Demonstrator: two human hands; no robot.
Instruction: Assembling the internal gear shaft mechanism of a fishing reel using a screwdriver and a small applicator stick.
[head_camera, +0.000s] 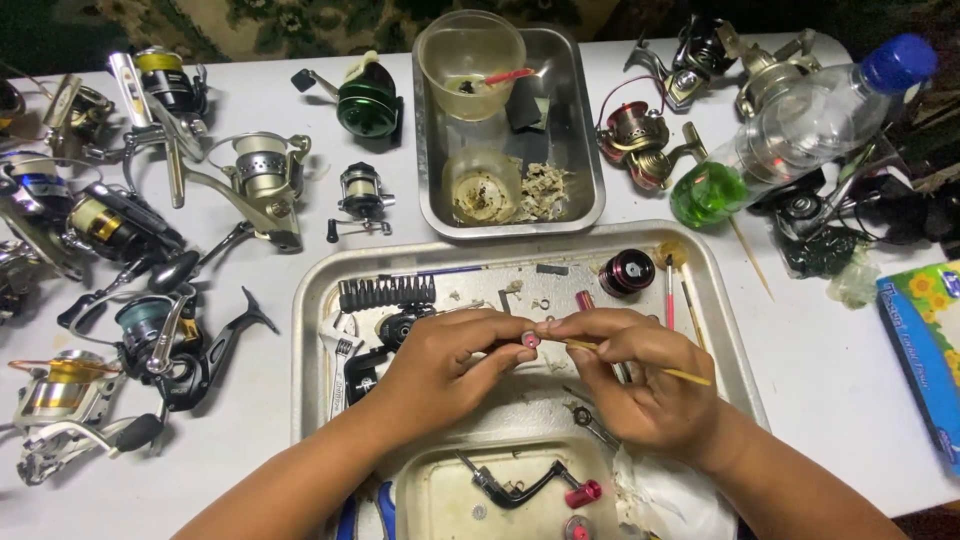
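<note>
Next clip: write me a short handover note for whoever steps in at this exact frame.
Left hand: fingers pinch a small pink round part over the metal tray.
Right hand: holds a thin yellow stick, tip at the part.
Loose in the tray: dark red spool, black crank handle.
Around it: many fishing reels.
Done: one reel stripped to parts.
Left: the part is still in hand.

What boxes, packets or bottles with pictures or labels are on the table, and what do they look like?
Tissue packet: at the table's right edge, flat and rectangular, blue wrapper with yellow flowers and green leaves.
Plastic bottle: lying tilted at the top right among fishing reels, clear, blue cap, green liquid at its lower end; no label shows.
No signs or screens are in view.
</note>
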